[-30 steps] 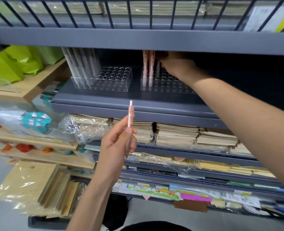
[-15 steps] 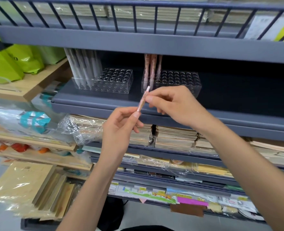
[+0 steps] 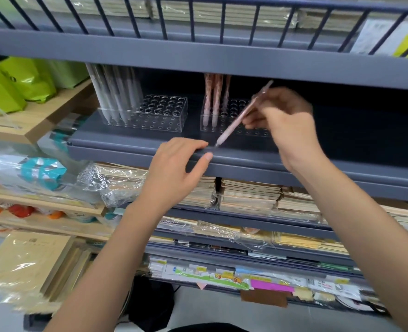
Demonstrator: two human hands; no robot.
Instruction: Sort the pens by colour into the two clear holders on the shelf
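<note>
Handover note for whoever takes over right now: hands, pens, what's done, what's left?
Right hand: pinches one pink pen, tilted, tip down near the shelf lip, not yet in a hole.
Left hand: holds nothing, fingers resting on the shelf lip.
Done: white pens stand in the left holder; a few pink pens stand in the right holder.
Left: stand the held pen in the right holder. No other loose pens in view.

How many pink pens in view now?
4. Three pink plastic pens stand at the left end of the right clear holder; the right hand pinches a fourth pen. More may hide behind.
</note>
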